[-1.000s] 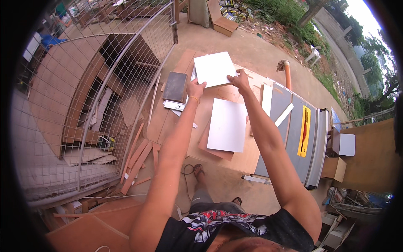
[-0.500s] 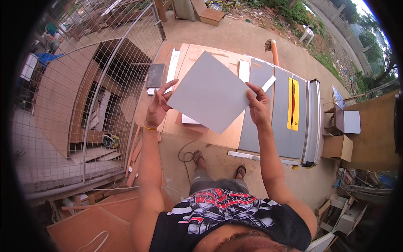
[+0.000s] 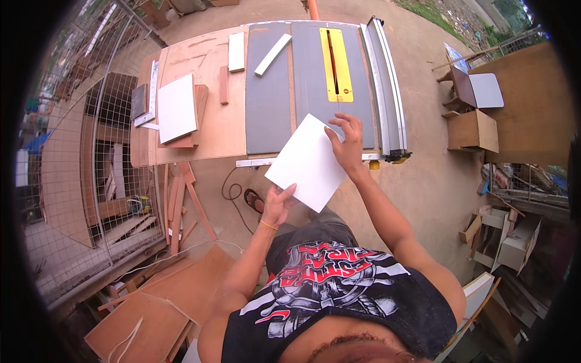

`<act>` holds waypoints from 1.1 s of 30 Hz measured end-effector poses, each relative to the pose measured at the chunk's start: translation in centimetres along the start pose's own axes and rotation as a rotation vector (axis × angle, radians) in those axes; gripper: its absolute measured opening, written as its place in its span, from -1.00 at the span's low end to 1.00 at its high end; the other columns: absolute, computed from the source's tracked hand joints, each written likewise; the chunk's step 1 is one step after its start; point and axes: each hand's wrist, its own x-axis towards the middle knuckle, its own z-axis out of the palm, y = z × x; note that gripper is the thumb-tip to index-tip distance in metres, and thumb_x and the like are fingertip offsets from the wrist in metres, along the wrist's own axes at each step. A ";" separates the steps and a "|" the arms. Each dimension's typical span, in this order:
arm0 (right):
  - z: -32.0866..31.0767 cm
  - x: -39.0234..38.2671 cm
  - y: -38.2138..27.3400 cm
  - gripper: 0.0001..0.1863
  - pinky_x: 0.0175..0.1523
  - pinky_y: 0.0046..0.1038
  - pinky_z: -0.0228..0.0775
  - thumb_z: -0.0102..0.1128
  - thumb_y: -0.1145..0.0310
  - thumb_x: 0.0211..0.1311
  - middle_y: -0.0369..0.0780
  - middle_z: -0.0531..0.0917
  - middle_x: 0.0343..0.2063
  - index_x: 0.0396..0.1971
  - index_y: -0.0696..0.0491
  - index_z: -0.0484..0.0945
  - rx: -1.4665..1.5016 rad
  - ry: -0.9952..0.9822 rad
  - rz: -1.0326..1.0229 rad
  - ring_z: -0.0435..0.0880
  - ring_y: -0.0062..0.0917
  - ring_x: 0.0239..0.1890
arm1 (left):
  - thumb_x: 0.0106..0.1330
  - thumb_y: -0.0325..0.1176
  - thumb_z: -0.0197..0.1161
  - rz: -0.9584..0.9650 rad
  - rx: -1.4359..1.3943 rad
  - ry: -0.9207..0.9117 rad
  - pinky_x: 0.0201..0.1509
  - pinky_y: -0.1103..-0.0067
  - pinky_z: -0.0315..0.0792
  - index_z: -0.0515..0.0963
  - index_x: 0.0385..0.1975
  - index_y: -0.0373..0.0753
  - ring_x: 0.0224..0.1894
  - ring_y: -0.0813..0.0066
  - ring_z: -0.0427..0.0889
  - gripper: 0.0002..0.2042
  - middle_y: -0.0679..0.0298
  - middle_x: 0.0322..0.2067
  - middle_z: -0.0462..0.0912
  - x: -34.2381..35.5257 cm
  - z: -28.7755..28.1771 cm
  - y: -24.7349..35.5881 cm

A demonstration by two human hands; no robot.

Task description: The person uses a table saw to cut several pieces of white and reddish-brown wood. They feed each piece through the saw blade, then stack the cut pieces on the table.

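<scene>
A white-faced rectangular board (image 3: 307,163) is tilted above the front edge of a table saw (image 3: 266,121). My left hand (image 3: 279,204) grips its lower left edge, thumb on the white face and the other fingers underneath. Along the board's right edge is my right hand (image 3: 348,140), its fingers apart and loosely curved. The right thumb appears to touch that edge. Farther off, a yellow insert (image 3: 347,72) with a dark slot is set in the grey saw top. A white strip (image 3: 273,54) lies left of it.
On the plywood surface (image 3: 206,57) at left lie a white panel (image 3: 177,107) over brown boards, a metal square (image 3: 152,91) and small offcuts. A wire mesh fence (image 3: 109,151) stands left. A cable (image 3: 229,189) crosses the floor. Wooden boxes (image 3: 475,130) are at right.
The board has come down toward my body and turned; its face now looks white instead of grey. My right hand has loosened its grip. The saw appears farther left in view.
</scene>
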 end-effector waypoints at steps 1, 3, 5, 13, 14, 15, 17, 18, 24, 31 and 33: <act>-1.2 -1.6 1.0 -0.78 0.32 -0.15 0.39 0.43 0.47 0.25 -0.12 0.65 0.10 -0.11 0.10 0.71 0.005 -0.002 0.016 0.51 -0.15 0.26 | 0.43 -0.49 0.33 -0.041 -0.051 0.007 0.17 0.31 0.69 0.34 0.38 -0.30 0.16 0.29 0.69 -0.47 0.14 0.17 0.62 0.1 1.4 -2.2; -3.0 -4.4 2.5 -0.76 0.33 -0.14 0.38 0.42 0.48 0.24 -0.13 0.65 0.10 -0.09 0.10 0.69 -0.008 -0.065 -0.003 0.52 -0.14 0.25 | 0.47 -0.49 0.30 -0.098 -0.150 0.018 0.33 0.06 0.55 0.36 0.35 -0.21 0.20 0.22 0.65 -0.52 0.18 0.17 0.60 1.7 3.6 -6.9; -4.5 -7.1 5.1 -0.64 0.38 -0.07 0.35 0.40 0.43 0.27 -0.12 0.63 0.14 0.07 0.07 0.64 -0.065 -0.139 -0.021 0.49 -0.12 0.32 | 0.48 -0.48 0.28 -0.115 -0.212 0.019 0.40 0.09 0.48 0.39 0.33 -0.17 0.24 0.24 0.59 -0.55 0.22 0.17 0.58 3.3 6.6 -10.8; -5.8 -10.2 13.8 -0.28 0.62 0.08 -0.04 0.17 0.09 0.50 -0.09 0.13 0.60 0.53 0.06 0.24 -0.434 -0.612 -0.023 -0.01 -0.10 0.65 | 0.58 -0.18 0.24 -0.285 0.206 -0.120 0.15 0.39 0.65 0.57 0.07 -0.24 -0.04 0.34 0.76 -0.72 0.20 -0.03 0.74 11.2 10.5 -16.6; -5.8 -9.8 14.5 -0.23 0.63 0.10 -0.08 0.14 0.00 0.50 -0.07 0.07 0.61 0.55 0.07 0.20 -0.475 -0.646 -0.050 -0.06 -0.09 0.66 | 0.59 -0.13 0.23 -0.353 0.367 -0.190 0.12 0.41 0.67 0.60 0.03 -0.23 -0.08 0.35 0.77 -0.71 0.19 -0.05 0.76 11.6 9.7 -16.1; -5.7 -9.5 15.1 -0.18 0.64 0.11 -0.11 0.12 -0.09 0.50 -0.05 0.01 0.63 0.56 0.08 0.17 -0.513 -0.678 -0.078 -0.11 -0.09 0.67 | 0.53 -0.06 0.30 -0.365 0.575 -0.184 0.00 0.40 0.67 0.61 -0.01 -0.26 -0.17 0.25 0.80 -0.65 0.15 -0.04 0.78 12.1 8.5 -16.0; -6.3 -8.9 15.4 -0.01 0.65 0.11 -0.16 0.18 -0.24 0.39 -0.01 -0.05 0.64 0.59 0.09 0.09 -0.521 -0.731 -0.114 -0.15 -0.07 0.68 | 0.46 -0.10 0.37 -0.054 1.016 -0.055 -0.03 0.38 0.63 0.62 -0.05 -0.28 -0.15 0.19 0.77 -0.66 0.17 -0.09 0.77 10.1 6.6 -14.4; -6.7 -8.0 15.5 0.07 0.66 0.11 -0.18 0.20 -0.32 0.34 0.00 -0.08 0.64 0.60 0.09 0.06 -0.525 -0.750 -0.133 -0.17 -0.06 0.68 | 0.42 -0.12 0.40 0.114 1.233 0.013 -0.04 0.36 0.62 0.62 -0.07 -0.28 -0.14 0.15 0.75 -0.66 0.19 -0.12 0.76 9.4 6.4 -13.2; -7.8 -6.1 16.0 0.33 0.69 0.05 -0.17 0.29 -0.52 0.11 0.03 -0.17 0.64 0.63 0.08 -0.06 -0.666 -0.902 -0.196 -0.22 -0.04 0.68 | 0.24 -0.25 0.50 0.984 1.485 0.024 0.02 0.31 0.50 0.66 0.09 -0.22 -0.04 0.18 0.53 -0.57 0.25 -0.16 0.62 9.6 5.3 -10.5; -8.0 -5.8 16.3 0.27 0.69 0.06 -0.16 0.33 -0.42 0.16 0.06 -0.12 0.63 0.62 0.09 -0.05 -0.585 -0.867 -0.180 -0.18 -0.05 0.67 | 0.26 -0.29 0.47 0.967 1.623 -0.103 0.06 0.28 0.41 0.63 0.19 -0.22 0.01 0.23 0.51 -0.52 0.30 -0.07 0.60 11.5 4.5 -10.1; -8.0 -5.5 16.2 0.27 0.69 0.06 -0.16 0.36 -0.39 0.15 0.06 -0.12 0.63 0.62 0.09 -0.04 -0.593 -0.877 -0.161 -0.17 -0.05 0.68 | 0.27 -0.30 0.47 0.955 1.648 -0.102 0.06 0.28 0.38 0.63 0.19 -0.22 0.02 0.24 0.51 -0.53 0.30 -0.07 0.60 11.5 4.6 -9.9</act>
